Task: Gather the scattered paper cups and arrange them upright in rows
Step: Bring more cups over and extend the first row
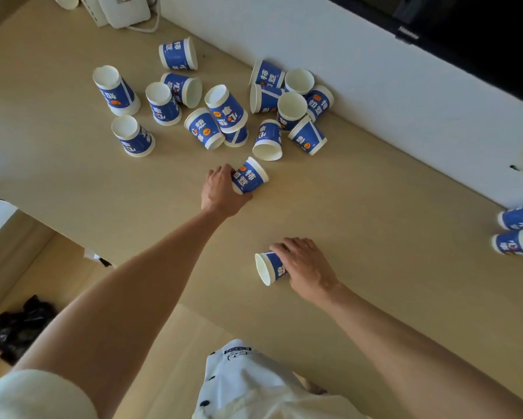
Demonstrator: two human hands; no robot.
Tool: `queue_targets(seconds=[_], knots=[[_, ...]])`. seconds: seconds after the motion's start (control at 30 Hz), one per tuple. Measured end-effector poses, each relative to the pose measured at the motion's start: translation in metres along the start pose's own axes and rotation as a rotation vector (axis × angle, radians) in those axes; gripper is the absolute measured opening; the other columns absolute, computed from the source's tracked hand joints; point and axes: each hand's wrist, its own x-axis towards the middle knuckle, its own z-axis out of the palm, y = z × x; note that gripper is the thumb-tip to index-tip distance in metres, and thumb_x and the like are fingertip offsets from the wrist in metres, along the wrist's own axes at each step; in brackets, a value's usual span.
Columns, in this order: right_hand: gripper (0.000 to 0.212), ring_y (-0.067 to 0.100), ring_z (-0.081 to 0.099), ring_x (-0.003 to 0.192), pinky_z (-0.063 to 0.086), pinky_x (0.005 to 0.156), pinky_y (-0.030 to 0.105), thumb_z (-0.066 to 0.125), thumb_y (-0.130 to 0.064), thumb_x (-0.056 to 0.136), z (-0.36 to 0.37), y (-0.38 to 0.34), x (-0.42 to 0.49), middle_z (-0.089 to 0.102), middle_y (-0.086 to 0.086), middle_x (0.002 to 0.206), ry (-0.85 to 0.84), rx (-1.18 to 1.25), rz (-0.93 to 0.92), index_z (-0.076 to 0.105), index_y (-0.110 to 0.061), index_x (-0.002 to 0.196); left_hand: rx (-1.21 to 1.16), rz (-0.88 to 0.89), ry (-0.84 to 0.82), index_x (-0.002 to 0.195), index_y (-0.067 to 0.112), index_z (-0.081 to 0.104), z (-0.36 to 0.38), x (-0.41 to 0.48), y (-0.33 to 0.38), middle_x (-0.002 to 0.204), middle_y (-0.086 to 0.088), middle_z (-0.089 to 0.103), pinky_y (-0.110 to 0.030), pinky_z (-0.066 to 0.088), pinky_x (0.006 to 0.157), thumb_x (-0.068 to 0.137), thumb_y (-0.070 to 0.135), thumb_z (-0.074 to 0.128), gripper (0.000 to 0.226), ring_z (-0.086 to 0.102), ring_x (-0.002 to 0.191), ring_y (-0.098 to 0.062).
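Several blue-and-white paper cups (225, 108) lie scattered on a beige table (375, 237), some on their sides and some bottom-up, a few against the white wall. My left hand (220, 190) grips one cup (249, 176) just below the pile. My right hand (307, 263) grips another cup (269, 267), tilted with its mouth to the left, nearer the table's front edge. Two more cups (518, 231) stand together at the far right edge of the view.
A white wall (375, 86) runs along the table's far side, with a dark screen (481, 34) above it. A white device with a cord (124, 10) sits at the far left corner. A black bag (18, 325) lies on the floor to the left.
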Motion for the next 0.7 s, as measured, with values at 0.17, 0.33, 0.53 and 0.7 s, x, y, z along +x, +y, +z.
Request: queue_targets(seconds=[0.17,0.33,0.53,0.7], knots=[[0.056,0.022,0.058,0.112,0.041,0.097,0.036,0.074,-0.022,0.075,0.001,0.034,-0.028,0.062,-0.005,0.121,0.171,0.398,0.31,0.052,-0.02,0.127,-0.147,0.028,-0.025,0.108,0.015,0.057,0.02,-0.038,0.027,0.098,-0.002,0.065,-0.031,0.041,0.076,0.063,0.038,0.085,0.058,0.052,0.099,-0.025],[0.053,0.018,0.064,0.094,0.049,0.075,0.029,0.082,-0.018,0.068,0.004,0.065,-0.065,0.066,-0.011,0.103,0.372,0.886,0.534,0.053,-0.02,0.113,-0.245,0.063,-0.094,0.109,0.014,0.059,0.04,-0.082,0.07,0.097,0.003,0.066,-0.026,0.043,0.077,0.06,0.032,0.089,0.061,0.059,0.091,-0.018],[0.066,-0.012,0.062,0.091,0.044,0.068,0.004,0.086,-0.024,0.066,0.023,0.108,-0.14,0.066,-0.025,0.103,0.556,1.124,0.638,0.051,-0.03,0.122,-0.313,0.11,-0.197,0.107,0.021,0.057,0.074,-0.134,0.139,0.097,0.009,0.066,-0.013,0.043,0.071,0.06,0.03,0.089,0.058,0.061,0.09,-0.01],[0.062,-0.013,0.063,0.089,0.045,0.069,0.003,0.088,-0.014,0.066,0.052,0.156,-0.211,0.069,-0.019,0.1,0.691,1.232,0.802,0.054,-0.029,0.116,-0.275,0.174,-0.309,0.105,0.025,0.057,0.116,-0.177,0.191,0.102,0.006,0.063,-0.02,0.04,0.074,0.058,0.03,0.091,0.059,0.057,0.099,-0.014]])
